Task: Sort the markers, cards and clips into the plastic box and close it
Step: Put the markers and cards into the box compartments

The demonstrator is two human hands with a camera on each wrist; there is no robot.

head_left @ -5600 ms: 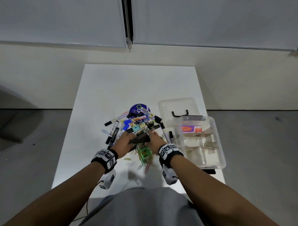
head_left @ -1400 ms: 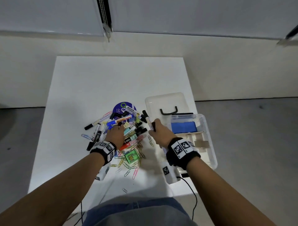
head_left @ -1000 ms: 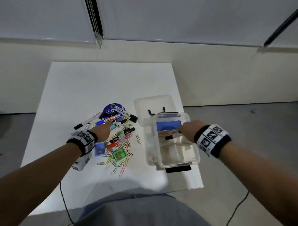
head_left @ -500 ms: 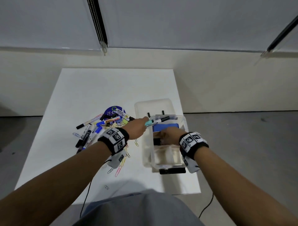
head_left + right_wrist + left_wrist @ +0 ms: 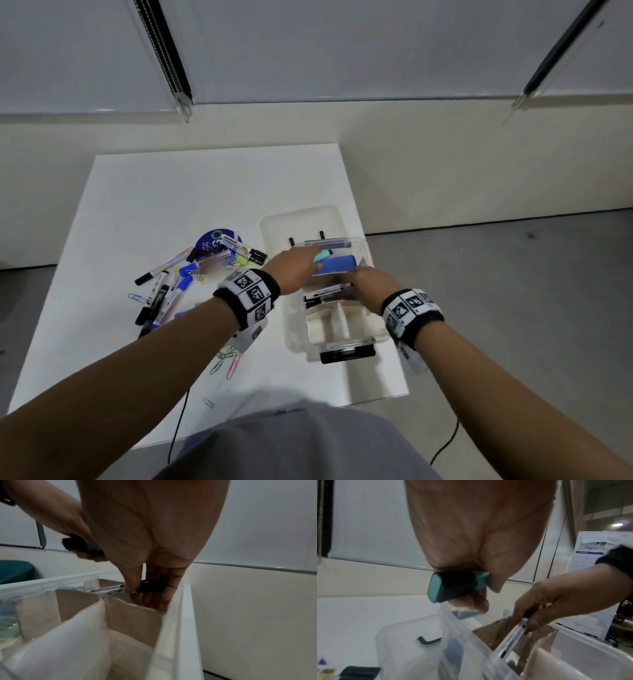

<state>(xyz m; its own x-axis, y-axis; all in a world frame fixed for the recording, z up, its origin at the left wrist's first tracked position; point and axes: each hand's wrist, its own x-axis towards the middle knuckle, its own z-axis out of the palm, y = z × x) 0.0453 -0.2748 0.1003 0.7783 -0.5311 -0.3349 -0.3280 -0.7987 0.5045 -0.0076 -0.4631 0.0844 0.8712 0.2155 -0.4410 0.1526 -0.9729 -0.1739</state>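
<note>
Since half a second ago the left hand (image 5: 295, 270) has carried its teal-capped marker (image 5: 453, 586) over the plastic box (image 5: 296, 337)'s far compartment, fingers clenched round it. The right hand (image 5: 371, 282), nearer the middle compartment, pinches a black-capped marker (image 5: 150, 586) lying crosswise inside the box, against its right wall.

Dim even light, soft shadows, wide-angle edge bending, blurred wrist views
</note>
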